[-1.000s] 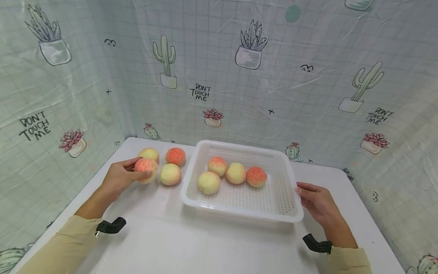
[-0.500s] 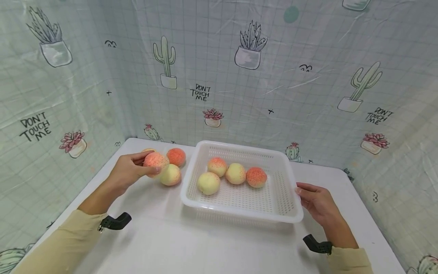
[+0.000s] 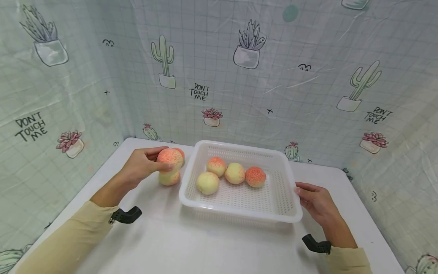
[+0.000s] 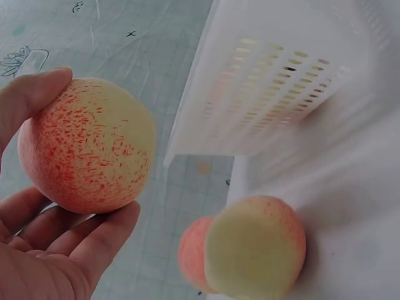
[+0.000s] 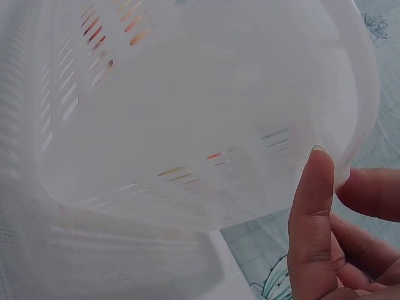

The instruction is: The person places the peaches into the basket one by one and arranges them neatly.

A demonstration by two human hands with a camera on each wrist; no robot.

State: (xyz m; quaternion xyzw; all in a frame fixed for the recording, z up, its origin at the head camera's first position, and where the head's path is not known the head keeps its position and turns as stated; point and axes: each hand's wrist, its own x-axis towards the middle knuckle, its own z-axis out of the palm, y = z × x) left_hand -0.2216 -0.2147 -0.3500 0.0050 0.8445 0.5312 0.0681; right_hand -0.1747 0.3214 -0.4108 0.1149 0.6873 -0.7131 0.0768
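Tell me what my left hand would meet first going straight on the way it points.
Likely the basket at its left rim; your left hand, holding a peach, points that way. Depth is unclear: it might pass above, or touch the reddish peach first.

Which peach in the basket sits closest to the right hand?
The red-topped peach at the right end of the group; the other three peaches lie farther left.

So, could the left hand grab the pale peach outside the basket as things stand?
Probably not: the left hand holds a red-speckled peach, though the pale peach lies nearby.
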